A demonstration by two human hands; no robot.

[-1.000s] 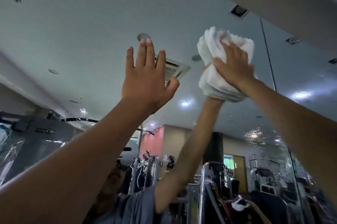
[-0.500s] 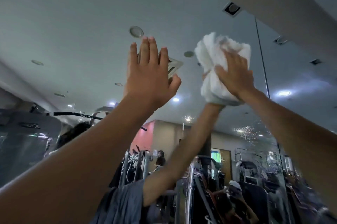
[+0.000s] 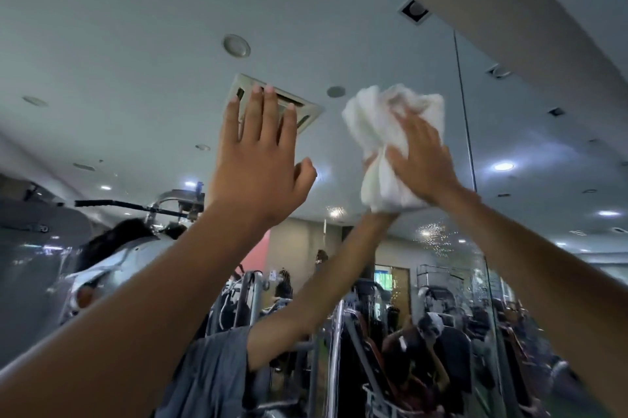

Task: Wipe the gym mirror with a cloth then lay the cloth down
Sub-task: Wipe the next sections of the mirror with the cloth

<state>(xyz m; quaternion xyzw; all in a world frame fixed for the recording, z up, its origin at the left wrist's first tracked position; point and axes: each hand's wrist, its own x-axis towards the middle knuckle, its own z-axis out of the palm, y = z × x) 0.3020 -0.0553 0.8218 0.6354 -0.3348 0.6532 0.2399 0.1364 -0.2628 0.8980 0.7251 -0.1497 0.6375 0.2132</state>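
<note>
Our right fingers [image 3: 413,126] lie spread and nearly straight over the bunched white cloth [image 3: 373,132], pressing it against the mirror [image 3: 136,43]. The right hand [image 3: 424,166] covers the cloth's lower right part. Apart from the cloth, on its left, our left fingers [image 3: 253,118] are straight and close together, holding nothing. The left hand [image 3: 258,166] is raised at the glass; we cannot tell whether it touches. Just right of the right fingers runs a vertical seam [image 3: 463,104]. Behind the left fingertips shows a reflected ceiling vent [image 3: 306,111]. Below the cloth a reflected arm [image 3: 323,281] rises to meet it.
</note>
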